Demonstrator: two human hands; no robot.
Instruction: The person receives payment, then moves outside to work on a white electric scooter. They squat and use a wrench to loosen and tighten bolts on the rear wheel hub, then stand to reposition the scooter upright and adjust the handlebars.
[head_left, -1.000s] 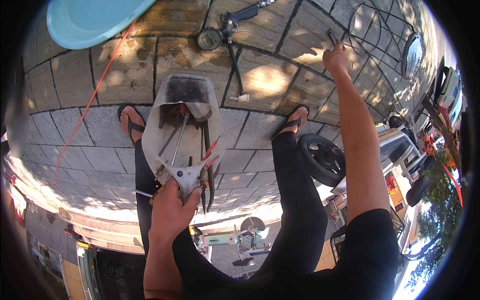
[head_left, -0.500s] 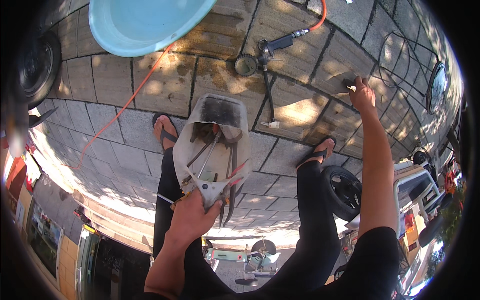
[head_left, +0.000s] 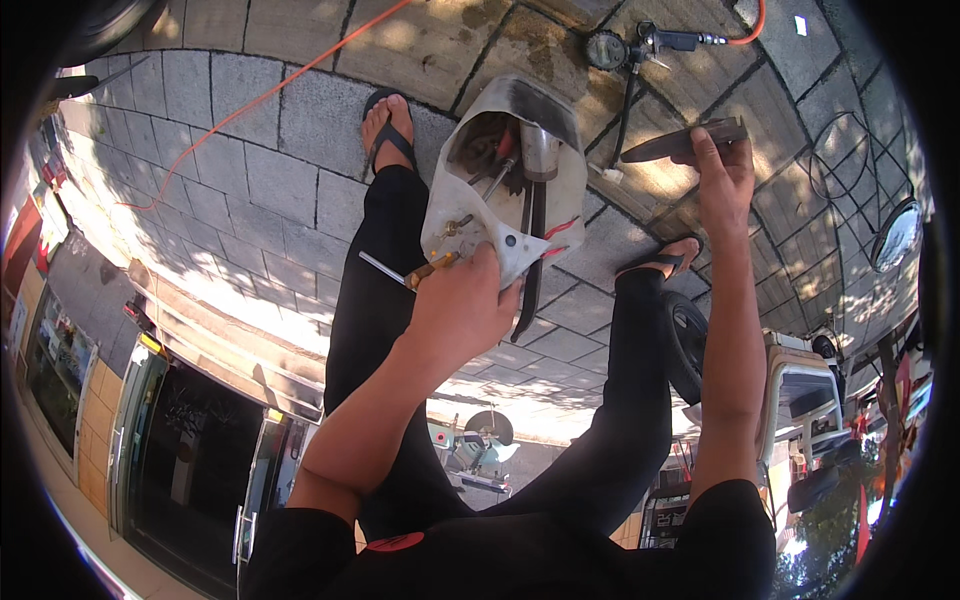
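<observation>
My left hand (head_left: pixel 462 305) is closed around the handle end of a cut-open whitish plastic jug (head_left: pixel 572 195). Inside the jug lie several tools, among them a red-handled screwdriver (head_left: pixel 507 150), a metal cylinder (head_left: pixel 540 155) and long dark levers (head_left: pixel 533 230). A thin metal rod with a yellowish handle (head_left: pixel 432 268) sticks out beside my left fingers. Off to the right, my right hand (head_left: pixel 725 185) grips a dark, flat, tapered piece (head_left: pixel 660 147) above the paving; its exact kind cannot be made out.
A tyre inflator with a round gauge (head_left: pixel 607 50) lies on the paving beyond the jug. An orange hose (head_left: pixel 285 83) crosses the left side. A black wheel (head_left: pixel 685 345) is by my right foot, and a round mirror (head_left: pixel 897 232) stands at the far right.
My left hand has moved the jug up and to the right in the picture, tilting it. My right hand has lifted and turned, bringing the dark tapered piece into view. The blue basin has left the view.
</observation>
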